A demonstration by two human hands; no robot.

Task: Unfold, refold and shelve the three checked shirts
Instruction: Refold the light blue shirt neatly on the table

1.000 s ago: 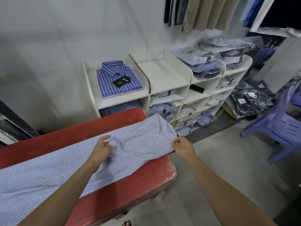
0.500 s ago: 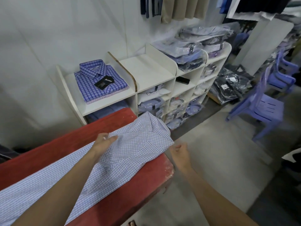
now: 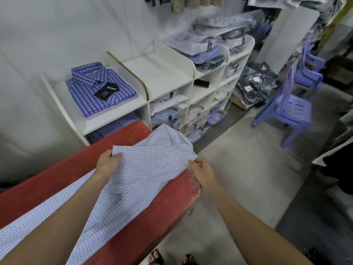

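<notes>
A pale blue checked shirt (image 3: pixel 145 169) lies stretched along the red table (image 3: pixel 152 217), its collar end near the table's right end. My left hand (image 3: pixel 108 163) pinches the shirt's far edge near the shoulder. My right hand (image 3: pixel 202 170) grips the near edge by the table's right corner. A folded bright blue checked shirt (image 3: pixel 99 90) with a black tag lies on the white shelf unit's (image 3: pixel 168 73) top left bay, on top of another folded shirt with a pinkish edge.
The shelf's middle top bay holds nothing; its right bays and lower cubbies hold bagged shirts (image 3: pixel 208 43). More bagged dark shirts (image 3: pixel 252 87) lie on the floor. Purple plastic chairs (image 3: pixel 290 106) stand at right. My sandalled feet (image 3: pixel 172 258) show below the table.
My left hand has moved to the shirt's far edge and gripped it. My right hand, briefly off the cloth, has taken hold of the near edge again. The view has shifted left.
</notes>
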